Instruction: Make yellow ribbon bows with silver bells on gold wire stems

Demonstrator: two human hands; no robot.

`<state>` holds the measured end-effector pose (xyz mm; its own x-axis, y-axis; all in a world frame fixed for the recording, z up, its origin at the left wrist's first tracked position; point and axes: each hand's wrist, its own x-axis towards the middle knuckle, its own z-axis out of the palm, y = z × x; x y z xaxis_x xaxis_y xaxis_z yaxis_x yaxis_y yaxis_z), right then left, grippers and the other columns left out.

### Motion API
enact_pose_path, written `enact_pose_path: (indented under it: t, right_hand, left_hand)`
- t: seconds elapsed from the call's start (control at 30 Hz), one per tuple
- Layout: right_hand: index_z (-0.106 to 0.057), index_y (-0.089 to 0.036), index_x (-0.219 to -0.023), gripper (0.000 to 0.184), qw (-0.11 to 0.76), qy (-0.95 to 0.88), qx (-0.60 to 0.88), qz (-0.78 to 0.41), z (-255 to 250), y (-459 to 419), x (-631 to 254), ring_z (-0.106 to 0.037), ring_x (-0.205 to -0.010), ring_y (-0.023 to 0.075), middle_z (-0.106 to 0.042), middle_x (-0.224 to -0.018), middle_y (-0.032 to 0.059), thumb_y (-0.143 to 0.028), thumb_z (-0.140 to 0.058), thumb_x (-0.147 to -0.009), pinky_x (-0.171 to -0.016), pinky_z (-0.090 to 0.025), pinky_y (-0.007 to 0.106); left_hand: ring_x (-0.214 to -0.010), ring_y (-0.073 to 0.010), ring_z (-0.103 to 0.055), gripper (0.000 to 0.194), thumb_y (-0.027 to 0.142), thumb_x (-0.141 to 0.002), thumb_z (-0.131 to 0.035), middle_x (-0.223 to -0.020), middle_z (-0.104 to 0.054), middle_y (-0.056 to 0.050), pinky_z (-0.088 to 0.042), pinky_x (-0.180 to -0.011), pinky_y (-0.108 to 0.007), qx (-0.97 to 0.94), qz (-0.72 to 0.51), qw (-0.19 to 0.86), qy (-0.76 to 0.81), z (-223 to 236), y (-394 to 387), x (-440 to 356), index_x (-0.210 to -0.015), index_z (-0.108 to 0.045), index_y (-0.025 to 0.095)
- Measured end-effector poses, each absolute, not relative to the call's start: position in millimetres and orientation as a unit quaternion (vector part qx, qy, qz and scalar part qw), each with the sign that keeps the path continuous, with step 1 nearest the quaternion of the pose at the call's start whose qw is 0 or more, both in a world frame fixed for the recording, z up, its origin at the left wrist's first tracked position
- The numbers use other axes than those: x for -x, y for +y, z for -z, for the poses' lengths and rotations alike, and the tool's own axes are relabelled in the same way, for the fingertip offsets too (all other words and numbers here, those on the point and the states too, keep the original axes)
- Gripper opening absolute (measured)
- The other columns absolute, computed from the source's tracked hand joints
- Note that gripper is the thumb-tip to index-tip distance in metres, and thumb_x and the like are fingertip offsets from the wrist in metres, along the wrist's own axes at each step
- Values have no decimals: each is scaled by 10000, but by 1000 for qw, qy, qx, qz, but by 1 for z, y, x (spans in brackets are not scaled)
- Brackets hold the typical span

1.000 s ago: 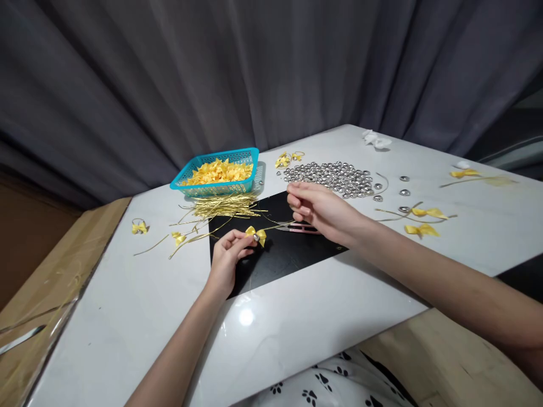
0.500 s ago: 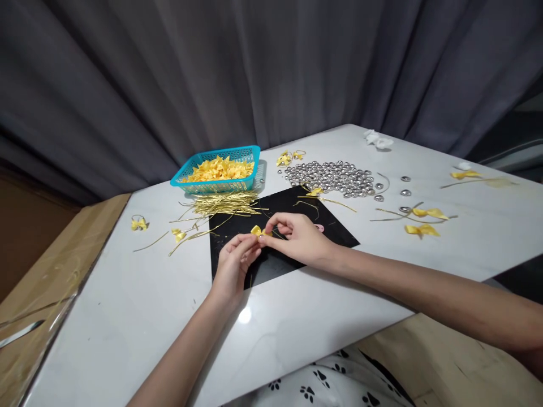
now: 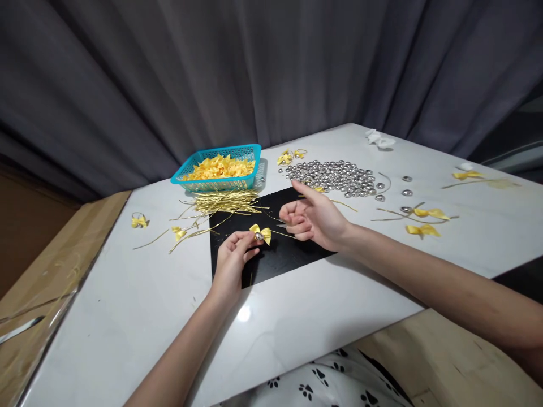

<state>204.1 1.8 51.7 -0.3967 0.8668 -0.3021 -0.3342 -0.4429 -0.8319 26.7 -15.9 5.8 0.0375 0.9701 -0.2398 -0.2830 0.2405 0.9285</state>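
Note:
My left hand [image 3: 232, 254] pinches a yellow ribbon bow [image 3: 265, 234] between thumb and fingers. A silver heart-like bead [image 3: 259, 236] sits at the bow's middle, and a thin gold wire [image 3: 282, 233] runs from it toward the right. My right hand [image 3: 316, 220] is off the bow, thumb raised and fingers loosely curled, over the black mat [image 3: 271, 265]. A small grey pointed tip [image 3: 281, 226] shows beside its fingers; the rest of that thing is hidden behind the hand.
A blue basket [image 3: 186, 182] of yellow bows stands at the back, with a bundle of gold wires [image 3: 224, 202] before it. Silver beads [image 3: 333, 177] lie heaped behind the mat. Loose bows [image 3: 423, 230] and wires are at the right; a wired bow [image 3: 139, 221] lies left.
My right hand has let go of the bow and moved right and a little up, its thumb lifting. It now covers the pink thing on the mat. The bow stays in my left hand.

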Motion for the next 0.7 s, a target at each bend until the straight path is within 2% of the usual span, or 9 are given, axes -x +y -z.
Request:
enact_pose_path:
  t: [0.13,0.2,0.27,0.37,0.43,0.47,0.53,0.6,0.7]
  right_hand:
    - [-298,-188,-536,358,392,-286,391,-782,-49,0,-202,-64,-407,54,-151,-502,-72,-330,-241,-860,-324,-84,153]
    - [-251,-194,-546,340,399,-272,396,-781,-49,0,-202,-62,-405,53,-141,-513,-74,-312,-239,-865,-321,-86,148]
    - [-230,-196,-555,387,398,-275,401,-778,-49,2,-202,-62,-401,49,-142,-512,-77,-383,-227,-894,-319,-87,145]
    - [-271,-188,-564,505,365,-309,419,-772,-47,5,-202,-67,-398,36,-157,-506,-84,-581,-225,-878,-324,-73,139]
    - [-331,-177,-582,504,312,-345,438,-769,-45,4,-200,-99,-398,30,-193,-517,-82,-603,-327,-849,-331,-88,138]
    - [-356,-171,-592,455,282,-370,443,-767,-44,3,-199,-134,-401,29,-221,-527,-78,-548,-420,-839,-338,-122,136]
    - [-398,-161,-611,303,225,-423,447,-755,-40,1,-196,-213,-417,33,-272,-541,-70,-333,-556,-804,-371,-205,138]
    - [-441,-150,-626,185,195,-473,455,-729,-37,0,-194,-248,-425,37,-300,-530,-68,-150,-541,-782,-404,-243,146]
    - [-531,-126,-707,165,201,-533,488,-662,-34,3,-196,-259,-389,36,-319,-478,-72,-80,-432,-830,-401,-224,157]
  left_hand:
    - [-702,-97,-613,237,320,-619,-756,-697,-676,-10,-460,-655,-189,-367,-502,620,478,-5,-18,-27,-696,-628,136]
    - [-705,-97,-613,232,316,-627,-752,-701,-674,-11,-461,-653,-187,-368,-504,618,478,-4,-18,-27,-701,-626,137]
    - [-708,-100,-612,230,315,-630,-751,-706,-673,-14,-462,-652,-190,-369,-506,616,478,-3,-17,-27,-705,-626,138]
    - [-718,-104,-612,224,312,-631,-750,-711,-671,-14,-461,-654,-192,-371,-505,616,477,-2,-15,-28,-700,-623,141]
    - [-712,-101,-609,221,310,-628,-751,-704,-666,-9,-458,-653,-189,-374,-504,614,479,-3,-15,-28,-690,-621,142]
    - [-708,-98,-606,219,309,-628,-750,-703,-664,-7,-457,-652,-187,-376,-505,612,480,-3,-16,-28,-686,-621,142]
    - [-704,-94,-602,216,307,-628,-748,-706,-662,-5,-454,-653,-185,-379,-505,609,479,-3,-17,-28,-680,-620,140]
    - [-702,-94,-602,216,306,-626,-746,-712,-665,-5,-454,-655,-188,-377,-506,611,478,-4,-17,-28,-678,-619,139]
    - [-694,-97,-603,221,304,-615,-750,-699,-663,-3,-456,-657,-196,-369,-509,613,479,-3,-17,-28,-673,-616,138]
